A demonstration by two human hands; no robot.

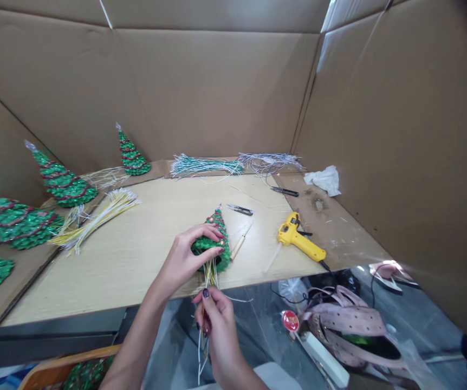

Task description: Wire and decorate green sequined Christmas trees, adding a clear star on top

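Observation:
A small green Christmas tree (223, 235) with reddish garlands lies tilted near the table's front edge, its open base toward me. My left hand (190, 249) grips it, fingers over the side and thumb at the base rim. White and yellow wires (210, 272) come out of the base. Just below, my right hand (215, 311) is closed on these wires, which hang past the table edge. Beside the tree on the right lies a wooden-handled awl (239, 247). Thread snips (240, 209) rest behind it.
A yellow glue gun (300, 238) lies to the right, with more snips (285, 192) behind it. Several finished trees (60, 179) and a yellow-white wire bundle (99, 219) are at left. Green wires (205, 165) lie along the back. Cardboard walls (217, 81) enclose the table.

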